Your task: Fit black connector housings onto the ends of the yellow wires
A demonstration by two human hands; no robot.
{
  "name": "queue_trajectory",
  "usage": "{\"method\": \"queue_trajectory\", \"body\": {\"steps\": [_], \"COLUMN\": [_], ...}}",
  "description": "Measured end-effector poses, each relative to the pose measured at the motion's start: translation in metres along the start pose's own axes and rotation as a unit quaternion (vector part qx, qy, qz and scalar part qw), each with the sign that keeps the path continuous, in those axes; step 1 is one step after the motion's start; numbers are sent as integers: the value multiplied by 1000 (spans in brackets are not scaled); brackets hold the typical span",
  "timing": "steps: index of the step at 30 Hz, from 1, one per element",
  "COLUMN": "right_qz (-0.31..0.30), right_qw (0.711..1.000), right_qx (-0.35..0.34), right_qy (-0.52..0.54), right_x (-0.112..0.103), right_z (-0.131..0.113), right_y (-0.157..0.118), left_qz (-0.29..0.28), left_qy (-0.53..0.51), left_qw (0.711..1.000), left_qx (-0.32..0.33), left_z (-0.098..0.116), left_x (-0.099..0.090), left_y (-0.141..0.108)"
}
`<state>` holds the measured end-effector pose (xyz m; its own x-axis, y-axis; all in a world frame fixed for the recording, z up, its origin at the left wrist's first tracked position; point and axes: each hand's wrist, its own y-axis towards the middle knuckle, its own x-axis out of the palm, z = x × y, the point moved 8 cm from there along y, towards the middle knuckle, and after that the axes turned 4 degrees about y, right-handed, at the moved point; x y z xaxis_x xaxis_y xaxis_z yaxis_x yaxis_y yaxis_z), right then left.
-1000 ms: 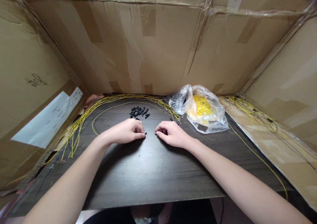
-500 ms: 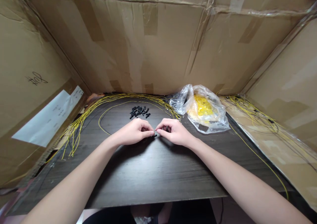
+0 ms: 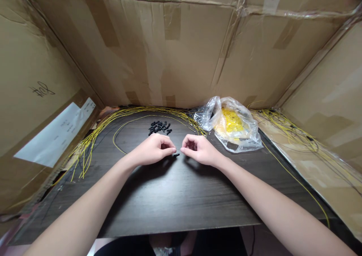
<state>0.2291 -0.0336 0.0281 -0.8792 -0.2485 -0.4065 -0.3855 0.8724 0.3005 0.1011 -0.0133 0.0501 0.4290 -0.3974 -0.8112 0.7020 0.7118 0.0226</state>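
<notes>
My left hand (image 3: 154,149) is closed in a pinch, its thumb and forefinger pointing right. A single thin yellow wire (image 3: 114,135) loops round from the back and disappears behind this wrist. What looks like its fine end shows faintly in the small gap between my hands. Facing it, my right hand (image 3: 198,149) also pinches with thumb and forefinger; whatever is in that pinch is too small to make out. Just below the left fingertips a small black connector piece (image 3: 176,155) shows near the dark tabletop (image 3: 175,195). Farther back lies a pile of similar black pieces (image 3: 158,127).
A bundle of yellow wires (image 3: 103,128) arcs along the back and left of the table. At the back right sits a clear plastic bag (image 3: 243,144) of small yellow pieces. More wires (image 3: 291,129) lie on cardboard at right. Cardboard walls (image 3: 181,67) enclose the table.
My hands have moved slightly apart, widening the gap between the fingertips. The small black piece below them is more fully in view.
</notes>
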Motion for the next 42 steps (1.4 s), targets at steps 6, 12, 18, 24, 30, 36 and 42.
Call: {"method": "queue_trajectory", "body": {"steps": [6,12,18,24,30,36,42], "right_qz": [-47,-56,-62,-73,-75,-74,-59], "right_qw": [998,998,997,996,995,992,995], "right_qx": [29,28,22,26,1,-4,18], "right_qy": [-7,-17,-27,-38,-73,-103,-82], "right_x": [10,14,15,16,17,17,15], "right_z": [4,6,5,6,0,-2,1], "right_y": [-1,-2,-3,-3,-3,-3,-2], "left_qz": [51,49,48,44,37,32,55], "left_qy": [80,114,135,143,161,160,122], "left_qw": [994,989,985,983,982,983,987], "left_qx": [45,76,99,109,96,80,85], "left_z": [14,25,28,30,27,22,20], "left_x": [-4,-1,2,5,9,10,5], "left_y": [-3,-6,-8,-8,-7,-7,-7]}}
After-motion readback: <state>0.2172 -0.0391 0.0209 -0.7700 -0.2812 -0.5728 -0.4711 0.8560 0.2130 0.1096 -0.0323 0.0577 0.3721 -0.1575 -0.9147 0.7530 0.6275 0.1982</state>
